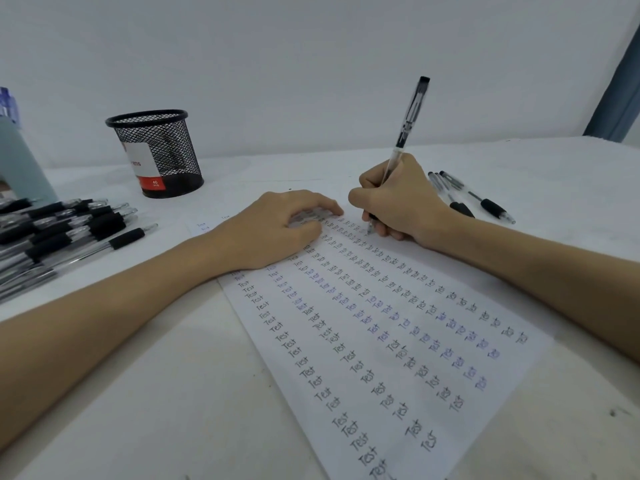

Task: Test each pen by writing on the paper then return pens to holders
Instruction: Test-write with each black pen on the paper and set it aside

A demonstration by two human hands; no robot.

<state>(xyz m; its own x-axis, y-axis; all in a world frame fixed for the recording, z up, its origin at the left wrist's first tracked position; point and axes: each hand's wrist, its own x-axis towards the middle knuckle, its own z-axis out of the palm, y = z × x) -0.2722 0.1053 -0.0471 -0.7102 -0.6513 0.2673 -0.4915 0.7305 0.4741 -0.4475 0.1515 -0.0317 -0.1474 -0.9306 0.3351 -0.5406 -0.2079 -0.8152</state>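
A white paper (398, 341) lies slanted on the table, covered with columns of the word "Test" in black and blue ink. My right hand (398, 206) grips a clear pen with a black cap end (412, 112), its tip touching the paper near the far end of the rightmost column. My left hand (277, 226) rests on the paper's upper left part with its fingers loosely bent. A black mesh pen holder (157, 152) stands at the back left, and I see no pens in it.
A pile of several black-grip pens (65, 230) lies at the left. Three pens (467, 195) lie to the right of my right hand. A pale green object (20, 164) stands at the far left edge. A white wall rises behind the table.
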